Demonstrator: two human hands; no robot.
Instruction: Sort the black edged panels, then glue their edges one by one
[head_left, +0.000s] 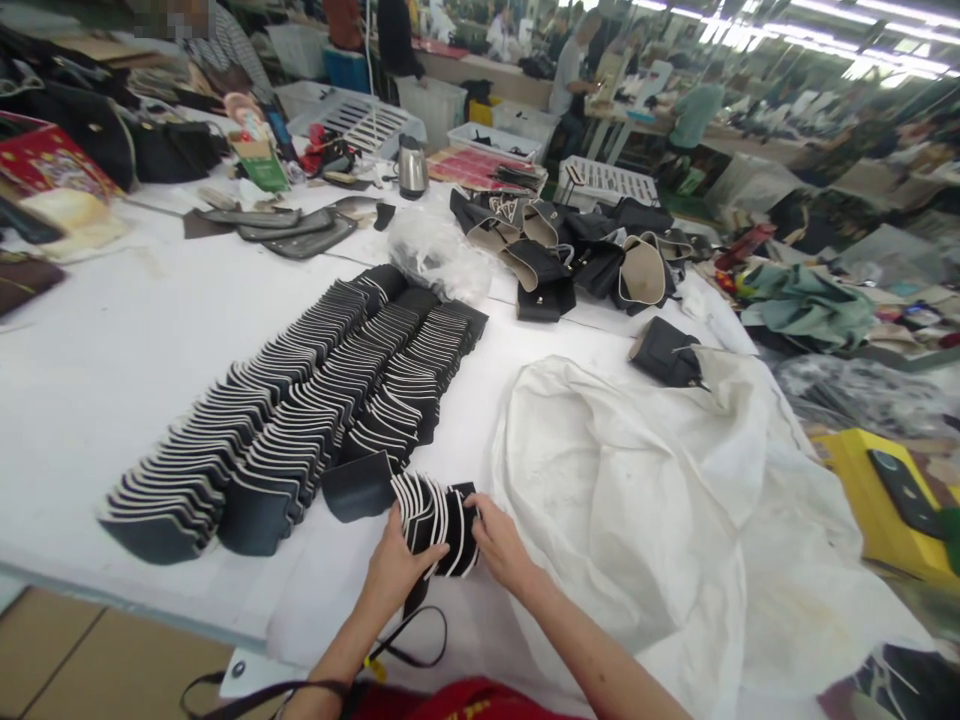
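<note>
My left hand [401, 562] is closed round a small fanned stack of black pieces with white edges [431, 520], its thumb lying across the front. My right hand [499, 540] pinches the right end of the same stack with thumb and fingers. The pieces look like curved leather flaps. A single dark flap [361, 487] lies flat just left of the stack. Beyond it, long overlapping rows of the same flaps run away across the white table: a left row [217, 430], a middle row [319, 420] and a shorter right row [409, 395].
A crumpled white sheet [622, 470] covers the table's right side. Behind it are a black pouch [666, 352] and a heap of black bags [559, 245]. Clear plastic [439, 250] and a metal kettle [412, 167] stand farther back. A yellow box [885, 500] is at right.
</note>
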